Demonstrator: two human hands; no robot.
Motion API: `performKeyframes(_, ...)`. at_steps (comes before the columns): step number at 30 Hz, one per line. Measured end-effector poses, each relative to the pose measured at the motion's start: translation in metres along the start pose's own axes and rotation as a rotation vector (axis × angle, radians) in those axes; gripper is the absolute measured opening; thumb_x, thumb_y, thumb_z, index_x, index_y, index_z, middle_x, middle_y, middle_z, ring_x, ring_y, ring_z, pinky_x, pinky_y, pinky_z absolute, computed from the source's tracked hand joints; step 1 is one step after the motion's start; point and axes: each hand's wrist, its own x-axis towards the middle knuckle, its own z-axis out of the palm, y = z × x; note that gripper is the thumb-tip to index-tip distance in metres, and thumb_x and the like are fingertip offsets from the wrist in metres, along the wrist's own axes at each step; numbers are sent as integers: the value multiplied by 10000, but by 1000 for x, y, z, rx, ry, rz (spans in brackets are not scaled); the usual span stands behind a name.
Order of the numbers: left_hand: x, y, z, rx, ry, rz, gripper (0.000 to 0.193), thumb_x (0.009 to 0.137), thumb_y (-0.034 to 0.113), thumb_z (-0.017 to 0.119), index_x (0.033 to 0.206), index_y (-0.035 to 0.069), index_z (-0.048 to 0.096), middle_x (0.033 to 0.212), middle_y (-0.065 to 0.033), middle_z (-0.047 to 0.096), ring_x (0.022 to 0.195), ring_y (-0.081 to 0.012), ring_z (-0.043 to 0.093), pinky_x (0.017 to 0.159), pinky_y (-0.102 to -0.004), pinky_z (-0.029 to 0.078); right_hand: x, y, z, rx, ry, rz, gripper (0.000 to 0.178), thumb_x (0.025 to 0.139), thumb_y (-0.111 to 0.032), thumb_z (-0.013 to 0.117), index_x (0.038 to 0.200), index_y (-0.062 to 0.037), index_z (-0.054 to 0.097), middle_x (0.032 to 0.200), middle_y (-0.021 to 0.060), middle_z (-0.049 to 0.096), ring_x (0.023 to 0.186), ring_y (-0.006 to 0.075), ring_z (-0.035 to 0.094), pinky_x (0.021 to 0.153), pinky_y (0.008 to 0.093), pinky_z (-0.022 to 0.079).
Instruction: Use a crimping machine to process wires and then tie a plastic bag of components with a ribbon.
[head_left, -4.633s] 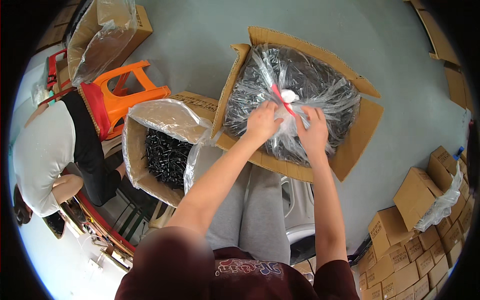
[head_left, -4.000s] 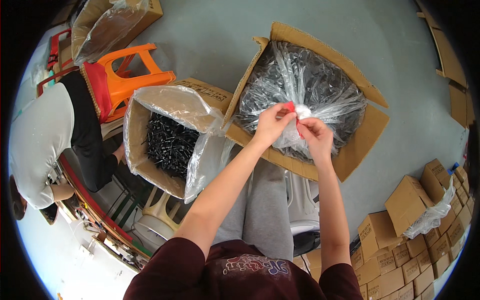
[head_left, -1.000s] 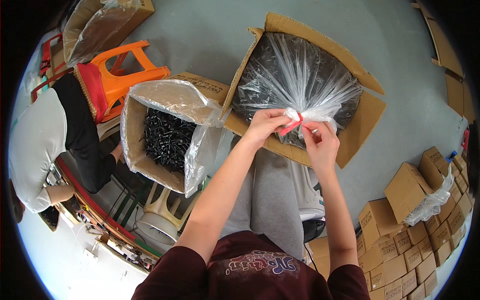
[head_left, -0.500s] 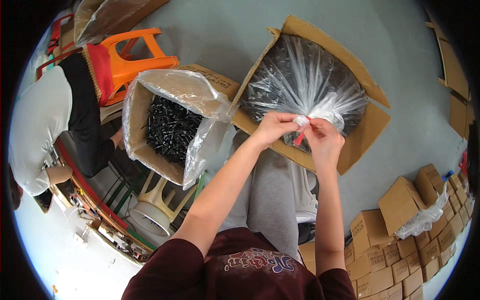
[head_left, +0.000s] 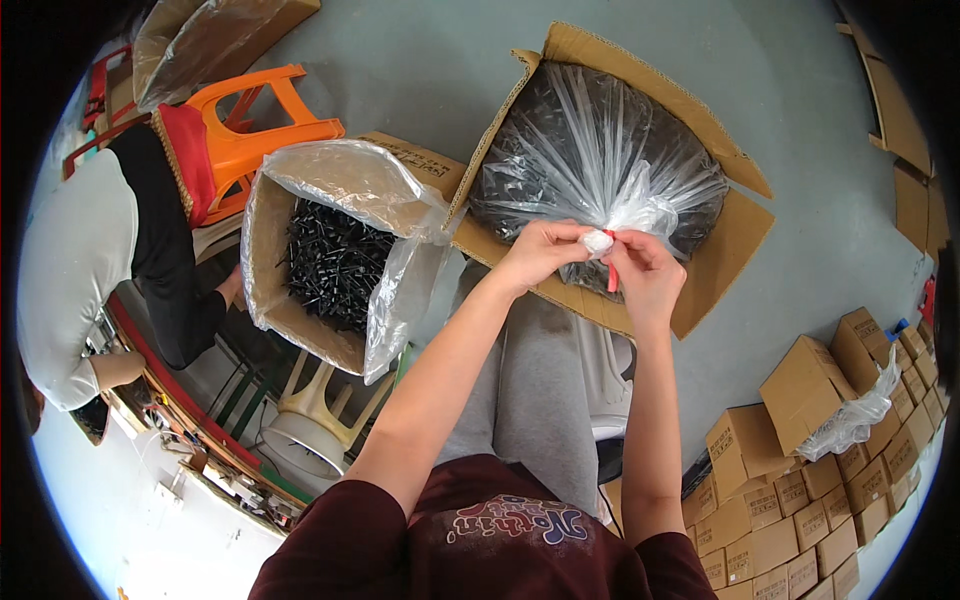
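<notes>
A large clear plastic bag (head_left: 630, 140) full of dark contents fills an open cardboard box (head_left: 733, 245) in front of me. Its mouth is gathered into a twisted neck with a red tie (head_left: 612, 278) round it, one end hanging down. My left hand (head_left: 543, 255) is closed, pinching the bunched plastic just left of the tie. Fingers of my right hand (head_left: 648, 278) pinch the red tie at the right side of the neck. What lies under the fingertips is partly hidden.
On the left stands a plastic-lined box (head_left: 265, 290) of small black parts (head_left: 335, 260). Beyond it are an orange stool (head_left: 235, 150) and a seated person (head_left: 80, 260) at a workbench. Stacked cartons (head_left: 790, 510) stand at the lower right. A pale stool (head_left: 320, 415) is near the bench.
My hands stay at the bag's neck. The red tie's loose end, slanting to the left before, now hangs straighter down. The view has shifted slightly.
</notes>
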Motion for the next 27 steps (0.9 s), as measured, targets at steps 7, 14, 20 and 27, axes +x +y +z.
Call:
performKeyframes(7, -2, -5, -1, 22, -7, -23, 252, 840, 62, 658, 1088, 30, 689, 1045, -8, 647, 971, -90, 578, 872, -249, 442, 3, 10, -4, -123, 0, -213, 129, 756, 17, 695, 882, 19, 665, 816, 85, 684, 666, 131, 665, 617, 248, 530)
performKeyframes(14, 4, 2, 2, 70, -46, -64, 283, 825, 40, 677, 1106, 14, 665, 1029, -22, 643, 902, -92, 606, 817, -236, 476, 14, 17, -8, -82, -80, -116, 131, 718, 15, 705, 835, 18, 646, 750, 53, 653, 605, 82, 602, 564, 231, 497)
performKeyframes(20, 2, 12, 20, 238, 135, 198, 293, 751, 60, 679, 1044, 49, 668, 909, -44, 672, 736, -92, 618, 652, -249, 491, 23, 12, -10, -48, -118, -49, 126, 691, -1, 691, 801, 12, 632, 649, 13, 606, 576, 42, 540, 525, 202, 447)
performKeyframes(27, 10, 18, 23, 455, 192, 91, 268, 770, -4, 656, 1037, 17, 672, 915, -50, 683, 799, -79, 622, 711, -242, 512, 36, 15, -20, 170, -301, 157, 65, 720, -17, 666, 778, -2, 639, 634, -35, 579, 538, 21, 475, 474, 194, 378)
